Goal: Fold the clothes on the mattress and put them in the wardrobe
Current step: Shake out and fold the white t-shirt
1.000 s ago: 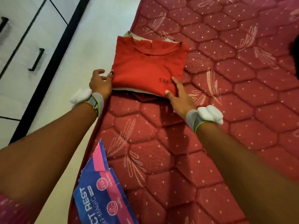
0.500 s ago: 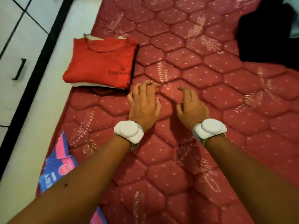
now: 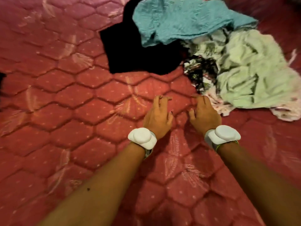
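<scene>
A heap of unfolded clothes lies at the upper right of the red quilted mattress: a black garment, a crumpled teal cloth over it, a black-and-white patterned piece and a pale green garment. My left hand and my right hand hover side by side over bare mattress just below the heap, fingers loosely curled, holding nothing. The right hand's fingertips are close to the pale patterned edge of the heap. Both wrists carry white bands.
Red mattress surface fills the left and lower parts of the view. A dark shape shows at the far left edge. The wardrobe and the folded red shirt are out of view.
My hands let go of the folded red shirt and moved right across the mattress. The view swung right, so the unfolded heap is now in front and the shirt and wardrobe are gone.
</scene>
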Motion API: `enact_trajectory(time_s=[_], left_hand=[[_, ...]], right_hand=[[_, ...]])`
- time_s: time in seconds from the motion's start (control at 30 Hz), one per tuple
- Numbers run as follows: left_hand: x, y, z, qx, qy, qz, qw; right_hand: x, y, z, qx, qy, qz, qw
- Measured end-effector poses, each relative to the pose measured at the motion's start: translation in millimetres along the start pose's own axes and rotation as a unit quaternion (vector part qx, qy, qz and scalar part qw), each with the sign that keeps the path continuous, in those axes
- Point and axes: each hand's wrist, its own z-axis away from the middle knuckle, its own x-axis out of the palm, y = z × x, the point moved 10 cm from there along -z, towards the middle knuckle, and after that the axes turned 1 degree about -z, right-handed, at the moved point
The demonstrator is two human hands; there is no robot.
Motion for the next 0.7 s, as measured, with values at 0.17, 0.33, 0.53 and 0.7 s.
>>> enact_trajectory(time_s=[0.17,0.33,0.53,0.7], left_hand=[[81,62,-52,-0.008,-0.066,0.077,0.995],[120,89,-94,-0.068,-0.088,0.17,0.979],[128,100,-109,-0.165,-0.056,0.22,0.96],[147,119,-106,-0.188,-0.176,0.3,0.918]], right_hand=[[-31,96,-32,0.059,0.056,0.05,0.995],[-51,172,-57,0.172,0.073,0.067,0.98],[-21,194,-61,0.198,0.003,-0.131,0.972],[-9,195,-52,0.274,0.039,-0.309,0.91]])
